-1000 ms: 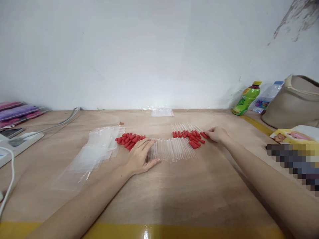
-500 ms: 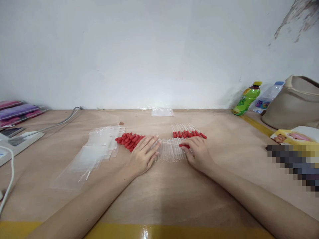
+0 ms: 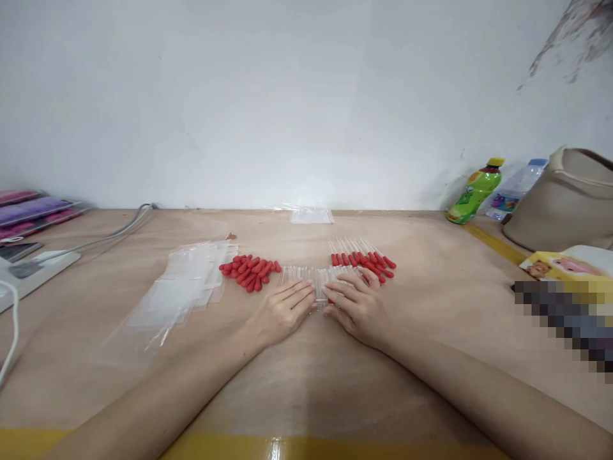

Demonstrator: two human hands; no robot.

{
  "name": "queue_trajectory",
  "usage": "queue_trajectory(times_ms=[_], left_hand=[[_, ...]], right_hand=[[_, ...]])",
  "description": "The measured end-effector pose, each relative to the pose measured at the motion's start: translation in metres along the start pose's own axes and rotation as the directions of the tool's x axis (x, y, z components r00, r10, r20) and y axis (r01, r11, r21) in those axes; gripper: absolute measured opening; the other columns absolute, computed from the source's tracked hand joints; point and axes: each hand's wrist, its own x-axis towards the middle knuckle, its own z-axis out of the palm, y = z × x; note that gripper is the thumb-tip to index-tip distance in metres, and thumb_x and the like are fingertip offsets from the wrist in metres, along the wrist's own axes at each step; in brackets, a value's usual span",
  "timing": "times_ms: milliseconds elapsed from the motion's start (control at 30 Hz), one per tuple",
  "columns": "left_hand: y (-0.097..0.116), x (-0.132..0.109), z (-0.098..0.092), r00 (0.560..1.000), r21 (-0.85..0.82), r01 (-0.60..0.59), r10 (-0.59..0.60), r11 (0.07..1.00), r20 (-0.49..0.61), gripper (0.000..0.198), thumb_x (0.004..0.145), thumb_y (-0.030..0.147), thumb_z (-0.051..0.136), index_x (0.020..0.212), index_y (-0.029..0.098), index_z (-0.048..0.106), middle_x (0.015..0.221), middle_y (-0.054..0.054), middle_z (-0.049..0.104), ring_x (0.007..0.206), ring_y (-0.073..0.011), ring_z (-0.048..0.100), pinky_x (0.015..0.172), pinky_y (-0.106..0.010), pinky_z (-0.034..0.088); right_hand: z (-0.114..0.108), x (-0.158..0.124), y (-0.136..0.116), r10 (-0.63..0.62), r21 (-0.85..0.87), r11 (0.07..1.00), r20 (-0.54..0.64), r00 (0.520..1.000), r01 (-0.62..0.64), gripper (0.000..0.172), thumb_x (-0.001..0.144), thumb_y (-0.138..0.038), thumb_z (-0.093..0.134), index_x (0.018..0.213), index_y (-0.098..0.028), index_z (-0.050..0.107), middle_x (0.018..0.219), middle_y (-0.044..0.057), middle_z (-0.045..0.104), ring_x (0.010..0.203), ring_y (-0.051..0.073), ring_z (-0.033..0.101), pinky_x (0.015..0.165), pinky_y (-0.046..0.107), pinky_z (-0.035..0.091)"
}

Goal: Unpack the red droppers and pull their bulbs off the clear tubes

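Note:
A row of clear glass tubes (image 3: pixel 299 275) lies on the table between my hands. My left hand (image 3: pixel 287 310) rests over the row's left part, its fingertips at the tubes' near ends. Over the right part is my right hand (image 3: pixel 357 306), fingers bent, with a bit of red showing beneath them; its thumb and fingers hold a red-ended dropper, mostly hidden. Red rubber bulbs (image 3: pixel 249 271) are heaped to the left of the tubes. Behind my right hand, several droppers with red bulbs (image 3: pixel 354 257) lie side by side, thin tips pointing away.
Clear plastic bags (image 3: pixel 186 281) overlap at left, with another bag (image 3: pixel 311 216) by the wall. Far left are a power strip (image 3: pixel 43 275) with cables and colourful packs (image 3: pixel 33 214). At right stand a green bottle (image 3: pixel 477 191), a clear bottle (image 3: pixel 514 191) and a beige bag (image 3: pixel 560 201).
My right hand has moved left and nearer, over the tubes. My left hand has slid slightly nearer. More red bulbs now show beside the droppers at right.

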Motion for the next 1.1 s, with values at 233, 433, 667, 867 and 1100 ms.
queue_trajectory(times_ms=[233,433,667,867,1100], left_hand=[[0.002,-0.002,-0.003,0.999,-0.054,0.02,-0.018,0.998,0.032,0.01,0.082,0.012,0.05,0.086,0.011,0.06,0.088,-0.007,0.068,0.089,-0.0165,0.063,0.089,-0.031,0.05],[0.001,-0.005,-0.005,0.997,-0.094,0.05,-0.043,0.994,0.07,0.012,0.084,0.013,0.047,0.085,0.013,0.059,0.085,-0.006,0.067,0.089,-0.0162,0.063,0.089,-0.031,0.051],[0.003,-0.005,-0.007,0.998,-0.143,0.057,-0.053,0.988,0.031,0.013,0.084,0.013,0.047,0.089,0.014,0.058,0.086,-0.005,0.067,0.091,-0.0157,0.063,0.09,-0.031,0.05],[-0.011,-0.022,-0.006,0.978,-0.153,0.191,-0.201,0.97,-0.055,0.015,0.082,0.012,0.049,0.095,0.016,0.058,0.093,-0.006,0.065,0.095,-0.0177,0.06,0.087,-0.035,0.05],[-0.023,-0.018,-0.001,0.931,-0.044,0.355,-0.357,0.934,-0.068,0.025,0.085,0.012,0.044,0.107,0.016,0.056,0.076,-0.003,0.049,0.067,-0.0113,0.048,0.055,-0.022,0.045]], right_hand=[[0.002,-0.001,0.001,-0.122,0.065,0.991,0.051,0.991,0.119,0.011,0.082,-0.018,0.054,0.09,-0.016,0.061,0.081,0.003,0.067,0.083,0.015,0.056,0.079,0.031,0.042],[-0.003,-0.002,0.003,-0.157,0.095,0.984,0.031,0.987,0.153,0.013,0.082,-0.014,0.053,0.092,-0.014,0.062,0.08,0.005,0.066,0.082,0.015,0.056,0.074,0.029,0.047],[-0.009,-0.005,0.003,-0.205,0.05,0.977,-0.006,0.979,0.205,0.016,0.082,-0.012,0.052,0.094,-0.015,0.062,0.085,0.005,0.067,0.084,0.016,0.058,0.075,0.031,0.048],[-0.022,-0.012,0.026,-0.034,0.019,0.999,-0.078,0.996,0.036,0.014,0.08,-0.015,0.055,0.09,-0.018,0.064,0.084,0.004,0.068,0.086,0.017,0.058,0.077,0.033,0.045],[-0.031,-0.017,0.081,0.497,0.084,0.868,-0.134,0.857,-0.49,0.022,0.083,-0.031,0.051,0.092,-0.02,0.067,0.075,0.004,0.059,0.066,0.013,0.054,0.06,0.027,0.044]])
